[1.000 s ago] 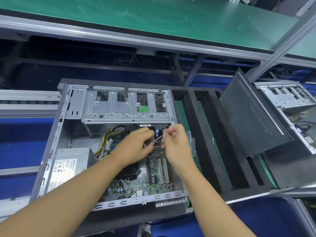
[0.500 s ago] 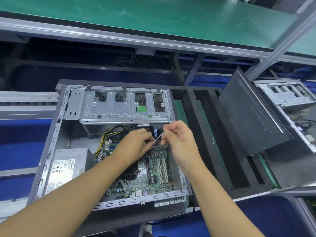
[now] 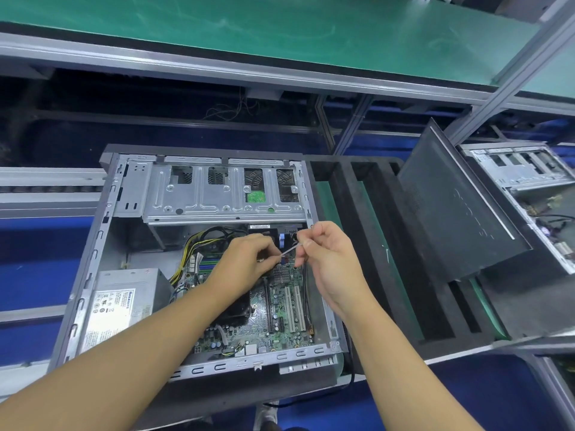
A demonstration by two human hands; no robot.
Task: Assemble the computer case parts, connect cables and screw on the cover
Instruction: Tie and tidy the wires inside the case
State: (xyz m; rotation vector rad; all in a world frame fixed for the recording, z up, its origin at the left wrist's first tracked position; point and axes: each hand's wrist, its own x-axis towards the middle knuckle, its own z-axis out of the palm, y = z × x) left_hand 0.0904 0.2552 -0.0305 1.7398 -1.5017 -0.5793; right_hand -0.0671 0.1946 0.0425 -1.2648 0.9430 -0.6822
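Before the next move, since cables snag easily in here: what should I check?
1. Left hand pinches the thin pale strip: ok.
2. Right hand pinches its other end: ok.
3. Black cable hangs under the right hand, over the motherboard: ok.
4. Strip wrapped round that cable: cannot tell.
5. Side cover off the computer case, leaning in the foam rack: ok.
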